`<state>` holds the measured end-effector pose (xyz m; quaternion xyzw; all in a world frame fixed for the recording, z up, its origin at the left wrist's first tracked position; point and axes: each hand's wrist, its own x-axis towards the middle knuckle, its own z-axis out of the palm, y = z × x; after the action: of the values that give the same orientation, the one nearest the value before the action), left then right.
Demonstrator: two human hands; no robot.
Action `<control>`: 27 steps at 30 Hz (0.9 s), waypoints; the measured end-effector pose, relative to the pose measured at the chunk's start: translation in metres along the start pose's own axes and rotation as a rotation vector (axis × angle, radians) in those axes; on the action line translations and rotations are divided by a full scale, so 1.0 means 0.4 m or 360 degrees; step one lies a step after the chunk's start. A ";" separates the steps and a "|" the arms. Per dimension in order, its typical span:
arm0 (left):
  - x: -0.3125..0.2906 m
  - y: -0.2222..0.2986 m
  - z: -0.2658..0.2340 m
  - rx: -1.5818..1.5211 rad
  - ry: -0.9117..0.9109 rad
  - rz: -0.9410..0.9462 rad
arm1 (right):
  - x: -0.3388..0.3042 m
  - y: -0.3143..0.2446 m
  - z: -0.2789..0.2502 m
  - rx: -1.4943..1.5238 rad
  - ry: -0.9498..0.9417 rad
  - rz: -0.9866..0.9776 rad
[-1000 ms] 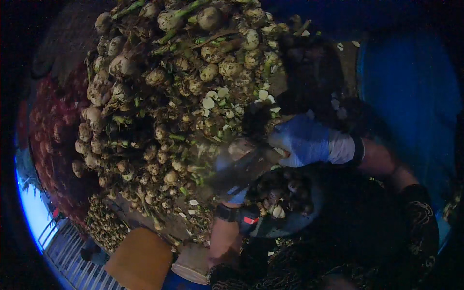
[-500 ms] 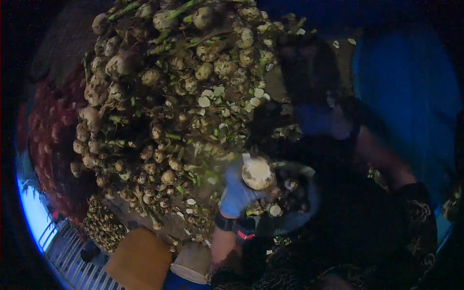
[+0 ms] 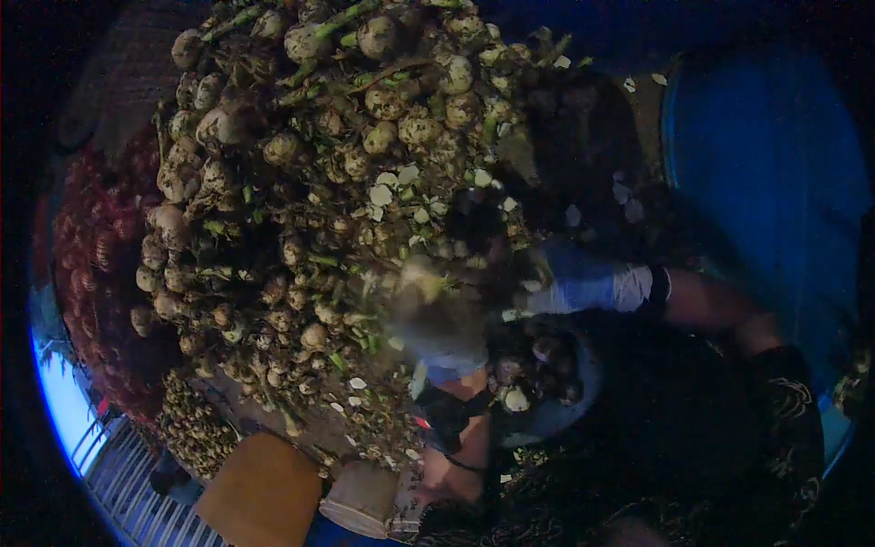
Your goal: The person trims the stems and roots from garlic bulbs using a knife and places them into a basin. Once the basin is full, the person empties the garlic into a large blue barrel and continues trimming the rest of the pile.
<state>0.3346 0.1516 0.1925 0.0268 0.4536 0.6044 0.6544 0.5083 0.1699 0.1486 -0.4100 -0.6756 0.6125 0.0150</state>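
My left hand (image 3: 451, 351), in a blue-grey glove, reaches over the near edge of a heap of round, dirt-covered root vegetables (image 3: 314, 337). Motion smears its fingers, beside a pale bulb (image 3: 421, 276); whether they grip it I cannot tell. My right hand (image 3: 583, 283), gloved in blue and white, comes in from the right above a basin (image 3: 588, 374). Its fingers are blurred and in shadow, so any tool in them cannot be made out. Inside the basin lie several vegetables, one with a pale cut face (image 3: 516, 398).
Pale cut slices (image 3: 381, 195) and green stalks are scattered over the heap. Red net sacks (image 3: 100, 283) stand at the left. A large blue drum (image 3: 766, 164) is on the right. An orange container (image 3: 260, 492) and a whitish bucket (image 3: 360, 497) sit at the lower left.
The trimmed vegetable with a white cut face is gone from my left hand, which has moved forward and slightly right. My right hand has swung lower and leftward, toward the left one.
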 end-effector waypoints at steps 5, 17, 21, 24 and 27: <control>-0.009 -0.065 -0.081 -0.0562 -0.0562 -0.0016 | 0.022 0.147 0.069 0.0049 0.0750 -0.0281; 0.083 0.116 -0.437 0.2412 -0.0003 0.0548 | 0.020 0.131 -0.018 0.0011 -0.0022 0.0468; 0.242 0.090 -0.394 0.2886 0.0185 0.0138 | 0.007 0.122 -0.039 -0.0156 0.0089 0.0522; 0.272 0.181 -0.646 0.3414 0.0340 0.0049 | 0.047 0.077 0.000 -0.0138 0.0139 0.0279; 0.283 0.113 -0.578 0.1911 0.0194 0.0202 | 0.021 0.178 -0.012 -0.0294 0.0112 0.0313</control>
<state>0.1390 0.1374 0.0195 0.3836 0.7496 0.2810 0.4604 0.5432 0.1725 0.0859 -0.4953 -0.6846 0.5315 -0.0591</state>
